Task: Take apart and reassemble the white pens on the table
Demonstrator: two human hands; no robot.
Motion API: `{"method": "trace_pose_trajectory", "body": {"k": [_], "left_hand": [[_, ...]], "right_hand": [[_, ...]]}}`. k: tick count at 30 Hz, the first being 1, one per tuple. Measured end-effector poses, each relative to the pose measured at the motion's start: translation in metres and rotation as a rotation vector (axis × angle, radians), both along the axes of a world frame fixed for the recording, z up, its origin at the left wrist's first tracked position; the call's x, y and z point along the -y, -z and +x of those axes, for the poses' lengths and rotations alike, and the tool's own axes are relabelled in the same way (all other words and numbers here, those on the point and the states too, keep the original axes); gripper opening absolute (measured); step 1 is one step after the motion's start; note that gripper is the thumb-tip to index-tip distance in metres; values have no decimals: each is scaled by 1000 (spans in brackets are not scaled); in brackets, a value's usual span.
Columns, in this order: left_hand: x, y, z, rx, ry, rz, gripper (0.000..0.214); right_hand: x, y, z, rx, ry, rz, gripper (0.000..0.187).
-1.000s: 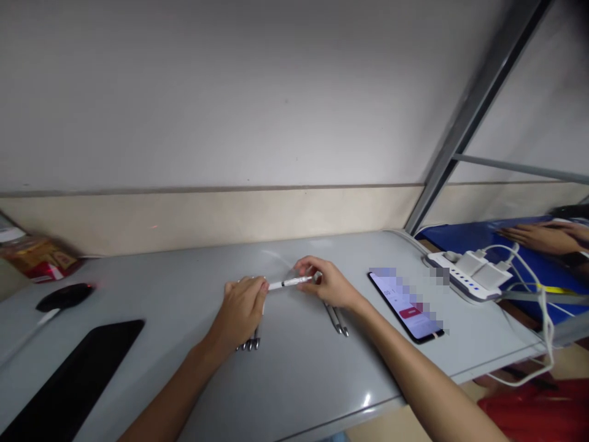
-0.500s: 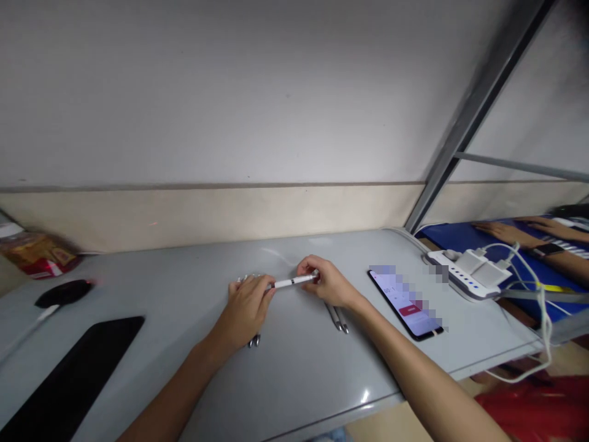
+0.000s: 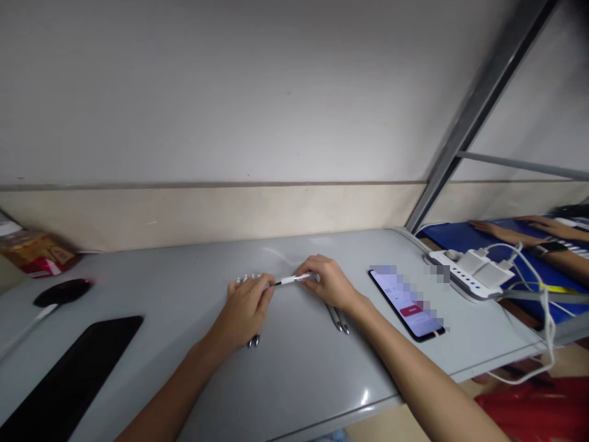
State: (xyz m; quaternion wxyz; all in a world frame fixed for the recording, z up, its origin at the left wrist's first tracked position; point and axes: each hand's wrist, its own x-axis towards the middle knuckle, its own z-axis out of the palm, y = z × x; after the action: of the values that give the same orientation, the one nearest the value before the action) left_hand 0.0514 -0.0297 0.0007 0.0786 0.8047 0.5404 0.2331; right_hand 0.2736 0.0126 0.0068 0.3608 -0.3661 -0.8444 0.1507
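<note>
A slim white pen [image 3: 289, 280] is held level just above the grey table [image 3: 294, 356]. Its left end, where a dark section shows, is pinched by my left hand [image 3: 248, 304], closed with thumb and fingers together. My right hand [image 3: 327, 281] is closed on the pen's right end, which the fingers partly hide. Under my left hand lie several pens [image 3: 254, 341], with only their silver tips and white clip ends showing. A couple of grey pens [image 3: 338, 319] with silver tips rest on the table beneath my right wrist.
A phone [image 3: 405, 304] with a lit screen lies on the right, near a white power strip [image 3: 462, 276] with plugs and cables. To the left are a black mat [image 3: 78, 374], a black mouse-like object [image 3: 62, 293] and a jar [image 3: 39, 252]. Another person's hands [image 3: 494, 232] are at far right.
The white part of the pen has shifted slightly left or been turned, and a dark section now shows beside my left fingertips. My right fingers have moved a little left along the pen.
</note>
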Motion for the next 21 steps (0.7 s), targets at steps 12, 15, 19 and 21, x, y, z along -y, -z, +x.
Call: {"method": "trace_pose_trajectory", "body": {"k": [12, 15, 19, 21], "left_hand": [[-5, 1, -6, -11, -62, 38, 29], [-4, 1, -6, -19, -60, 27, 28], [-3, -1, -6, -30, -66, 29, 27], [-3, -1, -6, -34, -73, 35, 28]], "right_hand": [[-10, 0, 17, 106, 180, -8, 21], [-11, 2, 17, 95, 118, 16, 22], [-11, 3, 15, 84, 86, 44, 23], [-12, 3, 15, 82, 84, 38, 23]]}}
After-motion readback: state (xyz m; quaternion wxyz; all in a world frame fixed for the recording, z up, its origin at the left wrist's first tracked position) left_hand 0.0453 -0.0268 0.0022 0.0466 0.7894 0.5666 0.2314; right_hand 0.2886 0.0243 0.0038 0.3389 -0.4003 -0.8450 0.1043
